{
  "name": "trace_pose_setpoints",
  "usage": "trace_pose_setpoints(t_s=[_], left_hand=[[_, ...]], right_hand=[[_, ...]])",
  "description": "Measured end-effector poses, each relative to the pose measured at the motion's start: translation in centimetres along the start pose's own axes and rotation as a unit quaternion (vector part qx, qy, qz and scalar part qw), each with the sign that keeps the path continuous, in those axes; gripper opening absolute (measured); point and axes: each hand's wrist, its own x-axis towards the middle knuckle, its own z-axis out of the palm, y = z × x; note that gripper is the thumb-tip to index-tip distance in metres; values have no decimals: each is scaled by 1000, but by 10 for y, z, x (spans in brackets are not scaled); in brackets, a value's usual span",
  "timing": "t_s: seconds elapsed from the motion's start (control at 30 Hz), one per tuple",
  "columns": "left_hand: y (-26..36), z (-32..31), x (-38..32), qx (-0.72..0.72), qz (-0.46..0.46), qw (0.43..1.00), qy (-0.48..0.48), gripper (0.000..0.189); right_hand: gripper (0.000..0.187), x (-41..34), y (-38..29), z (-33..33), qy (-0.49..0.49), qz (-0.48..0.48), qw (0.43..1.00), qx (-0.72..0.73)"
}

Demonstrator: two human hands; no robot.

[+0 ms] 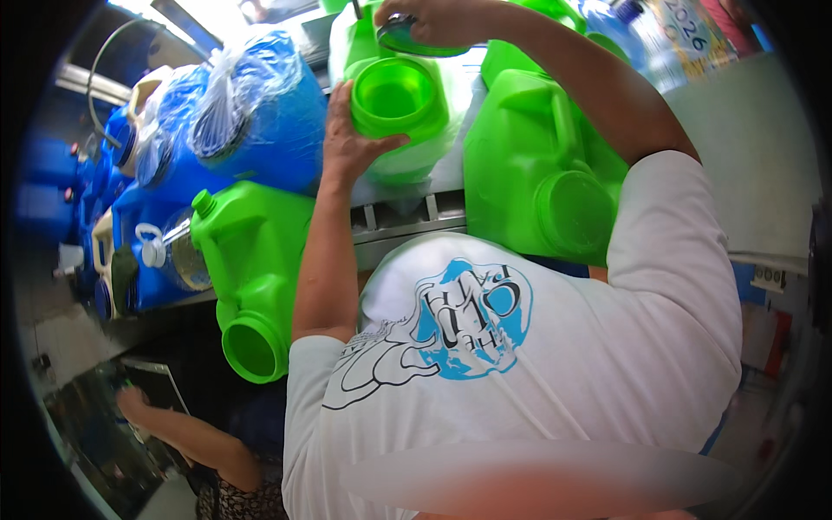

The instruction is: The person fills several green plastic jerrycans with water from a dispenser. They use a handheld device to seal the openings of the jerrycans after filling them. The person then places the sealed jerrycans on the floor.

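My left hand (348, 133) grips the side of a bright green plastic jug (429, 130) just below its wide round mouth, thumb and fingers spread around the neck. The mouth faces up and is uncovered, showing the green inside. Above and behind it, my right hand (448, 25) is closed on a round, shallow green object with a dark rim (419, 40); whether it is a lid cannot be told. A larger green jug (539, 143) leans beside my right arm, its wide mouth towards me. Against my left forearm rests another green jug (260, 247), open mouth downward.
Blue containers (286, 123) wrapped in clear plastic stand at the left. Near them are a clear bottle with a white handled cap (179, 253) and more blue jugs. A metal counter edge (409, 221) runs before me. Another person's arm (188, 435) reaches in at lower left.
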Motion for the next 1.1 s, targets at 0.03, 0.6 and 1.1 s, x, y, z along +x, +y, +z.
trace_pose_setpoints(t_s=[0.03,0.6,1.1], left_hand=[[2,0,-1,-24,-20,999,-10,119],[5,-3,-2,-17,-32,999,-3,119],[-2,-19,-3,-22,-6,999,-24,126]], right_hand=[[37,-11,16,-5,45,-14,999,-2],[24,-252,232,-12,395,429,792,-180],[54,96,216,155,-76,495,841,205]])
